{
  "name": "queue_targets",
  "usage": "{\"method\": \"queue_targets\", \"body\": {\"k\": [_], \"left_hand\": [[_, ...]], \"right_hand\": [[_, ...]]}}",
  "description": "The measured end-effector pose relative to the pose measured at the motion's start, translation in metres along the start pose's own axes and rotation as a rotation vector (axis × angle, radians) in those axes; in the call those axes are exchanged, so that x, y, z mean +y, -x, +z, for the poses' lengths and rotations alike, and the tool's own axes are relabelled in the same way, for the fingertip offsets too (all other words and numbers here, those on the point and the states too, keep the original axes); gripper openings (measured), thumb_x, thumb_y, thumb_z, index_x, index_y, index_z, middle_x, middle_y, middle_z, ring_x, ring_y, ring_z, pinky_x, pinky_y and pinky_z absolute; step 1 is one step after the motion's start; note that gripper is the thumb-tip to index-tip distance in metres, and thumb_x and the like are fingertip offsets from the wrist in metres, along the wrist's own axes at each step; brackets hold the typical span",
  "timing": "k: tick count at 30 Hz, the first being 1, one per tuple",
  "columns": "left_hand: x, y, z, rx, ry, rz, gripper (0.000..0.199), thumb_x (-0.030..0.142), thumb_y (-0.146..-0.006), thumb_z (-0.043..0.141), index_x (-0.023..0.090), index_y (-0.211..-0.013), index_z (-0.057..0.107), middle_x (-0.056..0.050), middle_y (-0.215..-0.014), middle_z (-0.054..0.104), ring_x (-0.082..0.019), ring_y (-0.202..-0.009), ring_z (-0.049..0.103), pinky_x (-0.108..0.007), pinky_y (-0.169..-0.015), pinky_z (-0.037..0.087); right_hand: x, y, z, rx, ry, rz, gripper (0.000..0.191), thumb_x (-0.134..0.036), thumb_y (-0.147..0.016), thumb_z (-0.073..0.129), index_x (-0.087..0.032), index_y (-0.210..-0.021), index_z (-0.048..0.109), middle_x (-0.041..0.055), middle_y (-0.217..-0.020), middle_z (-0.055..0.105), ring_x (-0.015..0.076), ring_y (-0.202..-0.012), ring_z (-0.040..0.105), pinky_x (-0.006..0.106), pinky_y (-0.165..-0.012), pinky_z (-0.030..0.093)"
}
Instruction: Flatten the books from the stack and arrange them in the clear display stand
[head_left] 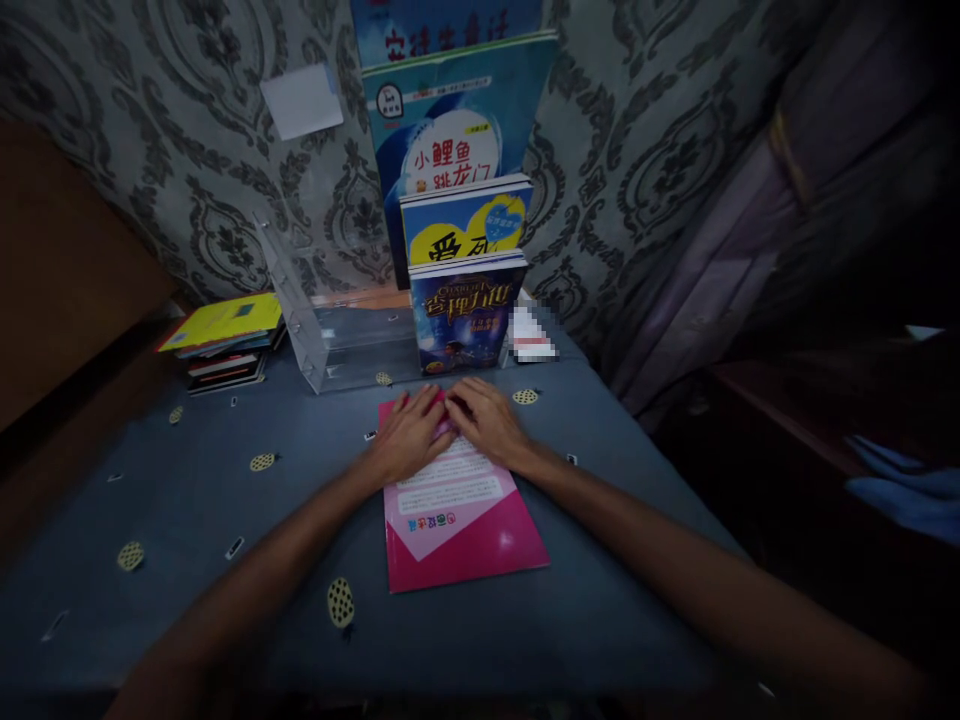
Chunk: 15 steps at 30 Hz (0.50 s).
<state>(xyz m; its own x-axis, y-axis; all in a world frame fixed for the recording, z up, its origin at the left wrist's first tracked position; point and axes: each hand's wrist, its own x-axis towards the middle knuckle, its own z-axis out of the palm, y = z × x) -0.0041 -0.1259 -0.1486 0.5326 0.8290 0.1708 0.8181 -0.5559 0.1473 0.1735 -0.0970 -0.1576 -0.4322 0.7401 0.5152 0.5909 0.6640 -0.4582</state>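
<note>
A pink book (pixel 472 550) lies flat on the table, with a pale panel of printed text facing up. My left hand (pixel 409 435) rests on its upper left part, fingers spread over the cover. My right hand (pixel 487 425) lies on the upper right part, its fingers slightly bent and close to the left fingertips. Both hands touch the cover, and they hide much of the book's top end. Just beyond them, a dark blue book (pixel 469 315) stands upright at the front of several books in a clear rack (pixel 352 345).
Behind the blue book stand a yellow-and-blue book (pixel 465 225) and a taller teal book (pixel 457 115). A stack of books (pixel 225 335) lies left of the rack. The blue tablecloth (pixel 285 580) has a pineapple print. A purple curtain (pixel 712 220) hangs at right.
</note>
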Motion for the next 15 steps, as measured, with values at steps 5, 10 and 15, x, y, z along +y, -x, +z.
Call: {"method": "queue_targets", "body": {"k": [5,10,15], "left_hand": [[-0.0061,0.0064,0.0011,0.133,0.041,-0.034,0.036,0.025,-0.101,0.044,0.016,-0.133,0.057,-0.016,-0.143,0.058,-0.026,-0.136,0.052,-0.049,-0.117,0.039],[-0.0057,0.0101,0.0017,0.186,-0.009,-0.052,0.034,0.022,-0.100,0.042,0.017,-0.128,0.061,-0.013,-0.136,0.063,-0.027,-0.130,0.057,-0.048,-0.111,0.046],[0.0012,0.0098,-0.0018,0.135,-0.097,-0.079,0.032,0.021,-0.100,0.044,0.014,-0.126,0.062,-0.014,-0.135,0.064,-0.028,-0.130,0.057,-0.046,-0.111,0.045]], "right_hand": [[0.0000,0.0023,0.0022,-0.087,0.055,-0.045,0.020,-0.020,-0.098,0.045,-0.018,-0.101,0.064,0.0119,-0.100,0.069,0.0264,-0.096,0.060,0.040,-0.089,0.045],[-0.0020,0.0048,0.0019,-0.183,0.030,-0.102,0.029,-0.019,-0.096,0.050,-0.016,-0.122,0.062,0.0143,-0.117,0.069,0.0277,-0.109,0.061,0.046,-0.098,0.045],[-0.0070,0.0055,-0.0009,-0.220,0.079,-0.084,0.032,-0.019,-0.096,0.050,-0.015,-0.126,0.061,0.0160,-0.125,0.069,0.0278,-0.116,0.063,0.047,-0.103,0.046]]}}
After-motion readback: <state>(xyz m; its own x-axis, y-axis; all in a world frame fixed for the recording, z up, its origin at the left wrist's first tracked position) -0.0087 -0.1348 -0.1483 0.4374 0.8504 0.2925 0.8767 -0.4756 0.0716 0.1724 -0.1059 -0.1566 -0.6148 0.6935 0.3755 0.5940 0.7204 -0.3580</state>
